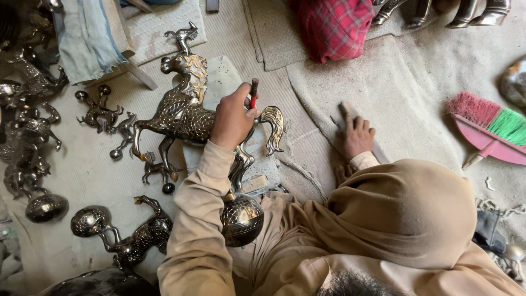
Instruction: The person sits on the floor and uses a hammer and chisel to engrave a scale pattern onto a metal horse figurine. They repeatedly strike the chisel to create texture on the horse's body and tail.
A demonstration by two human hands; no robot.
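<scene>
A thin red-tipped tool [253,93] is gripped in the closed left hand [233,118] against the flank of the brass horse figure [183,109] lying on the mat, while the right hand [357,137] is pressed flat, fingers spread, on a wooden block [350,112], so the polished surface could be scratched by a slip, or the small figures [98,112] beyond could be knocked.

**Floor strewn with metal figures**

The floor [82,175] is covered in pale, dusty matting. A large metal horse figure [183,109] lies on its side at the centre, its round ball base [241,219] nearest the camera. Smaller horse figures [131,235] and a loose metal ball [46,208] lie to the left. A pink brush with red and green bristles [487,129] rests at the right, and a red plaid cloth [334,24] lies at the top.
</scene>
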